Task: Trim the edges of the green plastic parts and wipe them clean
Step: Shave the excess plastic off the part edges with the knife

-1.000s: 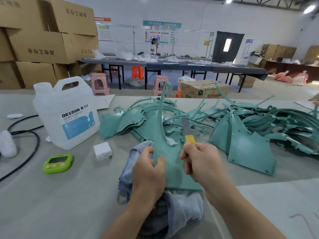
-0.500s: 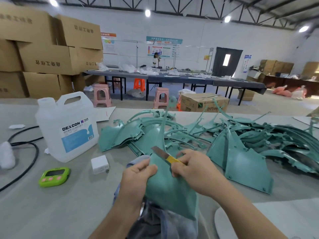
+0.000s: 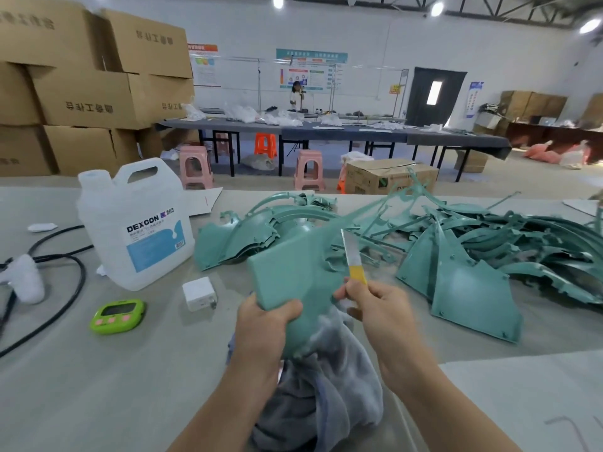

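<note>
Your left hand (image 3: 261,324) clamps the near corner of a green plastic part (image 3: 293,275) over the grey cloth (image 3: 326,386), your right hand (image 3: 381,311) grips a yellow-handled blade (image 3: 350,252) upright beside its edge, heap of green parts (image 3: 456,256) behind, DEXCON jug (image 3: 137,223) left.

A hall with white walls (image 3: 489,53), stacked cardboard boxes (image 3: 81,96), a long dark table (image 3: 326,133), pink stools (image 3: 195,168) and ceiling lights (image 3: 278,1).
</note>
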Motion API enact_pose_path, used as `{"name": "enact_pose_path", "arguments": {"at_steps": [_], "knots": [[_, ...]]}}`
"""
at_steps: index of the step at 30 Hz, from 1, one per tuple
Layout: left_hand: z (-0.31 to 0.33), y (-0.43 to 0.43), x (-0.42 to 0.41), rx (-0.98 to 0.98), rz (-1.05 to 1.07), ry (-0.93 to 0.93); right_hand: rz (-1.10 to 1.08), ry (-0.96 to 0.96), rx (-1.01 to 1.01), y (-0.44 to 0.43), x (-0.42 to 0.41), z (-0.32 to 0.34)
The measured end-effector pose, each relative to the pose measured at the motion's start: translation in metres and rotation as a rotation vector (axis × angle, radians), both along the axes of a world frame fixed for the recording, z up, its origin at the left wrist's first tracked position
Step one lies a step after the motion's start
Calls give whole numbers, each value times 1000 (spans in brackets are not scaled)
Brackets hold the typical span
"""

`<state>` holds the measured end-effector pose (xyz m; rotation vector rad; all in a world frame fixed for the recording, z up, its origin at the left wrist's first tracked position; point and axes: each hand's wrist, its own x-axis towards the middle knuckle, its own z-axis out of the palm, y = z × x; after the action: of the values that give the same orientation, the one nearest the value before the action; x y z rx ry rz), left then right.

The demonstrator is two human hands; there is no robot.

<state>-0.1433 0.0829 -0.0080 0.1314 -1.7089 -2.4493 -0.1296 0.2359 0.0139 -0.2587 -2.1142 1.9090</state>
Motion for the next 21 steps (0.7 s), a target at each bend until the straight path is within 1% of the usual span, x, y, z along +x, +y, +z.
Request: {"name": "enact_pose_path", "arguments": {"at_steps": [2,3,4,5,6,9,11,14,16,18,21], "knots": [[3,-8,0,-92,163,97,-68,11,108,9,5,-2],[2,-14,-1,-210,209,185,-91,46,148,13,8,-1],[-1,-18,-1,-385,224,293,-90,96,158,15,11,1],[-6,-21,0,-569,220,391,-65,147,155,15,14,2],[-11,-21,0,-695,207,460,-29,186,157,13,17,4],[-23,-17,1,-881,123,535,88,201,274,7,20,4],[-28,-15,1,-986,48,532,158,175,391,6,22,-2],[-33,-18,-2,-1069,88,437,228,146,443,10,25,-13],[-34,-18,-4,-1028,88,407,222,129,438,14,25,-16],[-34,-17,-7,-977,59,420,209,123,457,20,25,-16],[-34,-19,-10,-934,61,402,261,140,511,26,26,-14]]}}
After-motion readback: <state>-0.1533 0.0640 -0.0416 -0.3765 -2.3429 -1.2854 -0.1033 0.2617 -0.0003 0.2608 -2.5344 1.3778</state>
